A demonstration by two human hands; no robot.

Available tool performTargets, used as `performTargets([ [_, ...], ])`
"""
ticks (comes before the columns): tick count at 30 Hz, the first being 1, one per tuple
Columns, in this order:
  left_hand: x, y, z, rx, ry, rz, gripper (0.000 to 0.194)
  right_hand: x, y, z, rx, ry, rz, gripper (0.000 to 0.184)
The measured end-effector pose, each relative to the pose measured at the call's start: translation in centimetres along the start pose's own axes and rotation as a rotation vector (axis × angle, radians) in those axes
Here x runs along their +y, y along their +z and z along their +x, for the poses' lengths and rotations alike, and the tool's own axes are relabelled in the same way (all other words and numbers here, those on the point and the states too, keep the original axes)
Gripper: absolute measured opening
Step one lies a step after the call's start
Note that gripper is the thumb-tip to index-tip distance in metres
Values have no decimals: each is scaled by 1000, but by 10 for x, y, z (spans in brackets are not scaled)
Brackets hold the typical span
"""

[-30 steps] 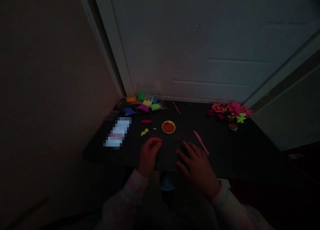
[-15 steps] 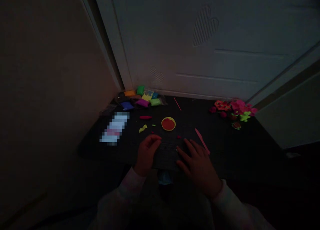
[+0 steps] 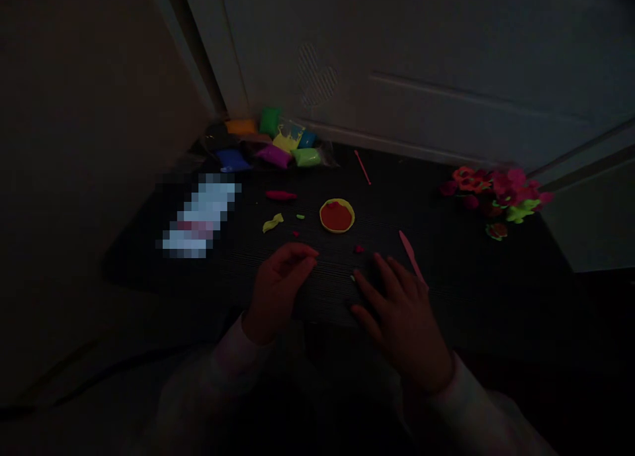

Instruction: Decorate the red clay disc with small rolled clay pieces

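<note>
Thumb and fingertips of my left hand are pinched together above the front of the dark table; what they hold, if anything, is too small to make out. My right hand lies palm down with fingers spread, its index fingertip beside a tiny pale clay bit. Just beyond that fingertip sits a small dark pink clay lump. Farther back is a round clay disc, red-orange with a yellow rim. Near my left hand lie a yellow clay strip, a green clay bit and a pink crumb.
A pink plastic knife lies right of the disc, a thin pink stick behind it. Clay packets are heaped at the back left, near a blurred-out bright screen. Colourful clay flowers stand back right. A dark pink clay roll lies left.
The view has tilted down and come closer, so the tabletop things sit higher and look larger. My left hand stays pinched and my right hand stays spread by the pale bit.
</note>
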State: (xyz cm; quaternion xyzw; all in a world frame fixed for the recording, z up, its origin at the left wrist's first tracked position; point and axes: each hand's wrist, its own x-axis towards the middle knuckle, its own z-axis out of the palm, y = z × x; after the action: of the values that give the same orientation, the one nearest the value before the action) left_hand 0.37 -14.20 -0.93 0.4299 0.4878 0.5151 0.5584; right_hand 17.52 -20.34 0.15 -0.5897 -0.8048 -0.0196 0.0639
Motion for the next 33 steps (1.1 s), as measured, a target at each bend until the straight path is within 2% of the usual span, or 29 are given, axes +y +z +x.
performTargets([
  [3, -1, 0, -1, -13, 13, -23, 8, 2, 0, 0, -36, -70, 26, 46],
  [7, 1, 0, -1, -13, 20, -6, 9, 2, -1, 2, -20, 6, 4, 47],
  [11, 4, 0, -2, -25, 12, 39, 10, 2, -2, 4, -74, -72, 21, 46],
  [14, 5, 1, -3, -31, 14, 19, 12, 3, -2, 5, -51, -5, -8, 47],
  [18, 3, 1, -3, -29, 7, -21, 13, 2, -3, 4, -92, -96, 13, 47],
  [21, 3, 1, -3, -28, 3, -26, 12, 2, -5, 4, -69, -32, -10, 48],
  [25, 4, 1, -3, -23, 12, 9, 9, 1, -5, 4, -99, -97, 24, 47],
  [28, 5, 2, -3, -4, 24, 22, 8, 2, -3, 4, -50, -30, 2, 48],
  [31, 5, 2, -3, 1, 16, 45, 7, 1, -2, 4, -70, -85, 22, 48],
  [33, 6, 2, -2, 3, 0, 71, 6, 0, -2, 5, -66, -67, 23, 47],
])
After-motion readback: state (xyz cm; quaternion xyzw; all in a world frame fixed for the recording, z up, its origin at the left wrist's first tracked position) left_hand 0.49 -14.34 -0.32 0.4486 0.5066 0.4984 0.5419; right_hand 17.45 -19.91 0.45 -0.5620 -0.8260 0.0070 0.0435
